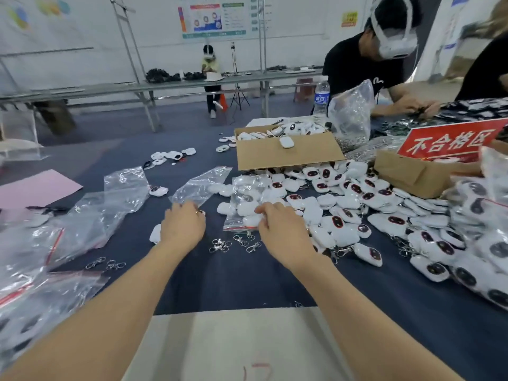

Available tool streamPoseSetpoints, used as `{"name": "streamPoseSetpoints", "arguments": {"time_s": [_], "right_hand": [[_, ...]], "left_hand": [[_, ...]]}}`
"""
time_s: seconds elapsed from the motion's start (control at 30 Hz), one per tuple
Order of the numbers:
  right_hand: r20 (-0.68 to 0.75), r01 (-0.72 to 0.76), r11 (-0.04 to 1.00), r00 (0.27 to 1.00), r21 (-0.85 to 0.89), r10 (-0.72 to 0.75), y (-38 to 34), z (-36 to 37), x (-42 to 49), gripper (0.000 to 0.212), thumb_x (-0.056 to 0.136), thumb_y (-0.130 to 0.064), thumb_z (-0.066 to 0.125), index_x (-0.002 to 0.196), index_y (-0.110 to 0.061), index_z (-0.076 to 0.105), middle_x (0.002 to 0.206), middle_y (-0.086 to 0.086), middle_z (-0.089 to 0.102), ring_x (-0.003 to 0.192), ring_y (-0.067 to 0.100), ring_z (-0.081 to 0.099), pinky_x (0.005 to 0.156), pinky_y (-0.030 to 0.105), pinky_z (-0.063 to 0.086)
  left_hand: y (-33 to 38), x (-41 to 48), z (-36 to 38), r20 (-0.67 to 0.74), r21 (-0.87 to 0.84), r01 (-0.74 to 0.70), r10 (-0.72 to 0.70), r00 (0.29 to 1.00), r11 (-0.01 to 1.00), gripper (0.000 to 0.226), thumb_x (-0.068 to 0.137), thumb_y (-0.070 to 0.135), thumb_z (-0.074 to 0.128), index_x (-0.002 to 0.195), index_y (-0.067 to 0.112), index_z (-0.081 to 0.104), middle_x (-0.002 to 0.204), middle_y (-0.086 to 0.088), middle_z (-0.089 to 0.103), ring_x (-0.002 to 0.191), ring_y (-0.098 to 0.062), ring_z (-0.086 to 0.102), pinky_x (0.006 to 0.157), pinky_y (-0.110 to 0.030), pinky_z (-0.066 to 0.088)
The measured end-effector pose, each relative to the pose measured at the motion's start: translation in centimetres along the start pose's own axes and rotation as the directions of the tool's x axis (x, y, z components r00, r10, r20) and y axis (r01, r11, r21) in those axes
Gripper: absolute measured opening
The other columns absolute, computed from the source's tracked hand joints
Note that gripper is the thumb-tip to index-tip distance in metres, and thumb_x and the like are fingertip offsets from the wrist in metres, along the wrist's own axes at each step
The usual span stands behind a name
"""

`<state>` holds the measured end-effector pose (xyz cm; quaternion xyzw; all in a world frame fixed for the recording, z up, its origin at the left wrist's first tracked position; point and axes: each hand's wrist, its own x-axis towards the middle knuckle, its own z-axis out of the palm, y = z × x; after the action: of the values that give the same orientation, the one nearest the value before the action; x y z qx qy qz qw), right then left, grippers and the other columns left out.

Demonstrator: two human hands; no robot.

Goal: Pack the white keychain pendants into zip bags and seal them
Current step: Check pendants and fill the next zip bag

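**Packing Pendants: Much Hidden Under Knuckles and Plastic**

The fingertips of the left hand (182, 224) are hidden under its own knuckles where they meet the near corner of an empty zip bag (202, 184). Whether that corner is pinched cannot be told. The fingers of the right hand (283, 229) are curled onto the near end of a filled zip bag (247, 196), which is gripped just beyond its red seal strip. Whether the strip is closed cannot be made out. The white pendants inside are blurred by the plastic and cannot be counted. One pendant (154, 233) is half covered by the left wrist.

Two bags are counted at the two hands. Loose metal clasps (220, 246) are scattered in three small clusters between the hands, and two more clusters are seen nearer, left of the left forearm. The pile of white keychain pendants (357, 193) spread to the right of the right hand is too large to be counted and is cut off by the frame edge. Two cardboard boxes are seen: one (286, 154) beyond the right hand, and a second (412, 171) farther right, with one red sign (450, 141) above it. One water bottle (321, 99) is stood beyond the first box. A heap of clear bags (82, 215) is piled left of the left hand, their number unclear.
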<state>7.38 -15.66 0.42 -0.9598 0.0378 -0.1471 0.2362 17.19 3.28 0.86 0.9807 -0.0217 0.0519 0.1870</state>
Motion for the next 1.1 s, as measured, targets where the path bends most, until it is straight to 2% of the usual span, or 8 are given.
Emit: {"name": "streamPoseSetpoints", "arguments": {"time_s": [0.2, 0.4, 0.5, 0.6, 0.67, 0.77, 0.9, 1.1], "right_hand": [[-0.017, 0.072, 0.996, 0.997, -0.059, -0.073, -1.2, 2.6, 2.7, 0.034, 0.104, -0.022, 0.038, 0.134, -0.024, 0.053, 0.129, 0.001, 0.060, 0.116, 0.024, 0.051, 0.100, 0.039, 0.040], [-0.105, 0.031, 0.963, 0.994, 0.269, -0.003, -0.9, 2.3, 3.7, 0.032, 0.104, -0.017, 0.042, 0.132, -0.021, 0.057, 0.128, -0.003, 0.061, 0.117, 0.013, 0.054, 0.103, 0.036, 0.045], [-0.058, -0.136, 0.646, 0.961, 0.751, 0.270, -0.9, 0.2, 4.5, 0.023, 0.105, -0.025, 0.048, 0.122, -0.021, 0.063, 0.112, -0.007, 0.065, 0.084, -0.006, 0.061, 0.073, 0.014, 0.053], [0.275, -0.311, 0.047, 0.895, 0.949, 0.351, 0.0, -2.9, 4.6, 0.031, 0.106, -0.041, 0.045, 0.109, -0.017, 0.064, 0.106, 0.005, 0.070, 0.088, 0.016, 0.068, 0.070, 0.027, 0.059], [0.341, -0.326, -0.101, 0.883, 0.940, 0.322, 1.1, -4.3, 3.8, 0.044, 0.104, -0.052, 0.041, 0.123, -0.016, 0.058, 0.118, 0.010, 0.068, 0.100, 0.026, 0.068, 0.079, 0.038, 0.059], [0.291, -0.348, 0.121, 0.895, 0.930, 0.337, 2.0, -6.1, 2.1, 0.051, 0.100, -0.060, 0.044, 0.129, -0.020, 0.058, 0.116, 0.006, 0.072, 0.100, 0.025, 0.069, 0.083, 0.039, 0.057], [0.299, -0.332, 0.440, 0.943, 0.834, 0.146, 0.8, -8.2, -1.4, 0.037, 0.091, -0.061, 0.060, 0.099, -0.029, 0.079, 0.103, -0.002, 0.078, 0.090, 0.018, 0.075, 0.078, 0.035, 0.062], [0.154, -0.196, 0.451, 0.980, 0.871, 0.127, -0.1, -10.0, -7.7, 0.064, 0.076, -0.083, 0.052, 0.113, -0.035, 0.071, 0.106, -0.008, 0.077, 0.100, 0.017, 0.073, 0.085, 0.036, 0.060]], "left_hand": [[-1.8, 4.5, 0.4, 0.038, 0.084, -0.050, 0.047, 0.998, 0.995, 0.048, 0.105, 0.033, 0.045, 0.149, 0.016, 0.038, 0.157, -0.013, 0.034, 0.139, -0.040, 0.034, 0.107, -0.050, 0.037], [-0.6, 6.7, 0.0, -0.091, -0.071, -0.059, 0.053, 0.994, 0.996, 0.021, 0.104, 0.027, 0.045, 0.106, 0.014, 0.062, 0.109, -0.008, 0.067, 0.094, -0.031, 0.061, 0.074, -0.035, 0.044], [0.1, 5.6, -1.2, -0.254, -0.394, -0.252, 0.158, 0.954, 0.884, 0.008, 0.101, 0.019, 0.053, 0.096, 0.025, 0.055, 0.094, 0.009, 0.062, 0.084, -0.015, 0.059, 0.066, -0.016, 0.039], [1.0, 2.9, -2.8, -0.311, -0.422, -0.506, 0.404, 0.860, 0.752, 0.028, 0.098, 0.011, 0.057, 0.085, 0.036, 0.054, 0.118, 0.015, 0.059, 0.097, -0.004, 0.056, 0.083, -0.010, 0.039], [1.4, 1.2, -3.9, -0.334, -0.418, -0.594, 0.492, 0.804, 0.687, 0.030, 0.095, 0.006, 0.058, 0.082, 0.032, 0.057, 0.125, 0.014, 0.056, 0.102, 0.000, 0.056, 0.089, -0.012, 0.040], [2.0, -1.2, -5.6, -0.289, -0.496, -0.593, 0.523, 0.802, 0.635, 0.034, 0.091, -0.002, 0.058, 0.075, 0.029, 0.060, 0.122, 0.018, 0.057, 0.104, -0.006, 0.059, 0.090, -0.019, 0.044], [4.6, -4.5, -6.9, -0.138, -0.470, -0.605, 0.624, 0.769, 0.642, 0.044, 0.091, -0.004, 0.061, 0.068, 0.033, 0.061, 0.119, 0.015, 0.062, 0.101, 0.003, 0.059, 0.086, -0.013, 0.042], [8.7, -10.4, -7.0, -0.137, -0.566, -0.595, 0.646, 0.751, 0.571, 0.036, 0.094, -0.001, 0.061, 0.074, 0.028, 0.066, 0.096, 0.015, 0.068, 0.099, -0.001, 0.060, 0.075, -0.006, 0.045]]}}
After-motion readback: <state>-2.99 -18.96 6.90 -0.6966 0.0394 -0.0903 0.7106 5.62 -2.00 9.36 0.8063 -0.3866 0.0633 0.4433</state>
